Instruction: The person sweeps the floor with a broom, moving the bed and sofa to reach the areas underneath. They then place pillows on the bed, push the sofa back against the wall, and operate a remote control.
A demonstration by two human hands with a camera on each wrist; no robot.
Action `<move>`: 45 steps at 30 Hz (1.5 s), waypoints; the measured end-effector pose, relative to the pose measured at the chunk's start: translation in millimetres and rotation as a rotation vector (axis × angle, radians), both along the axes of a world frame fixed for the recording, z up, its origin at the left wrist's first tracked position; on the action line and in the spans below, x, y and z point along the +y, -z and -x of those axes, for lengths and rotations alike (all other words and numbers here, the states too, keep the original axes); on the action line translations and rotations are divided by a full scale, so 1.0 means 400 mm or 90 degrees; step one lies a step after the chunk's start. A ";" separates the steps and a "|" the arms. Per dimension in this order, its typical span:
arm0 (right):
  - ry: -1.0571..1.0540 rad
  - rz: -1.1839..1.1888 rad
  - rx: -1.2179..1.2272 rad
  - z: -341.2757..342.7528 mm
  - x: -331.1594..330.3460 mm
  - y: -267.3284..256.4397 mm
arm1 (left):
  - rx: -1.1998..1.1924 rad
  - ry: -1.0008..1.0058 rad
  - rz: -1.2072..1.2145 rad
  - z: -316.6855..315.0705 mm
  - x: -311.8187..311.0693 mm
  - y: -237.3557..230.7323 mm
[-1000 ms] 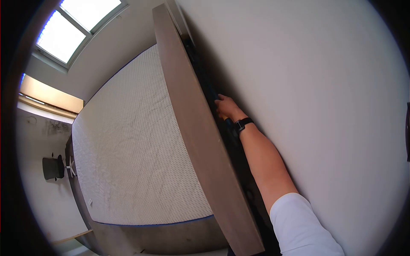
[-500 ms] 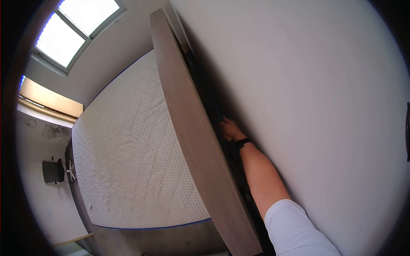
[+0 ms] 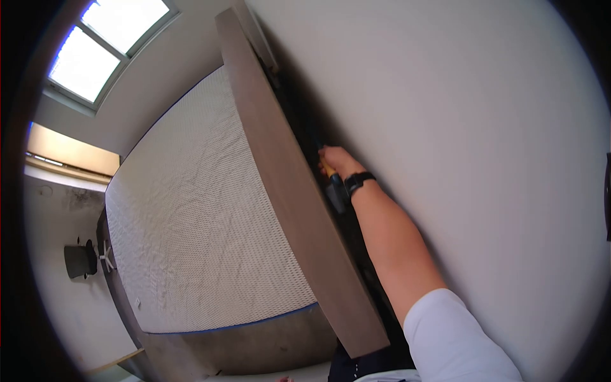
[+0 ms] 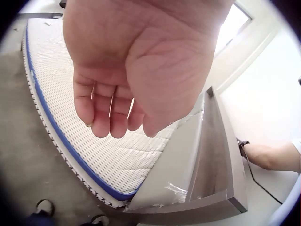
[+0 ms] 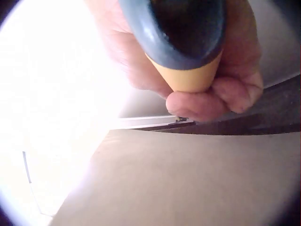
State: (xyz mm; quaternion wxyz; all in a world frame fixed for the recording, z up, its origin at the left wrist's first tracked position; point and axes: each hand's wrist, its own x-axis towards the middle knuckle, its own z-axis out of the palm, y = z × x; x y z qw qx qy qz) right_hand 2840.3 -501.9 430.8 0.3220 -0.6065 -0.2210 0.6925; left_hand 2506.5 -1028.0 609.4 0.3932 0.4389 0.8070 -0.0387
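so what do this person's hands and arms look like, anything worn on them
The right hand wears no glove; a black wristband with a squarish dark piece, probably a watch, sits at its wrist. Above the bare forearm is a white short sleeve. The left hand shows no glove or rings on its palm side; its sleeve can't be made out.
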 end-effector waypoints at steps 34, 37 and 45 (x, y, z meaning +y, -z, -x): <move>0.033 -0.058 0.120 -0.146 -0.949 -0.349 | -0.112 0.207 -0.126 0.187 0.066 -0.060; 0.058 -0.081 0.159 -0.098 -0.694 -0.210 | -0.103 0.058 -0.060 0.186 0.054 -0.037; 0.156 0.014 0.307 0.008 -0.224 0.026 | -0.067 0.038 -0.096 0.137 0.012 0.016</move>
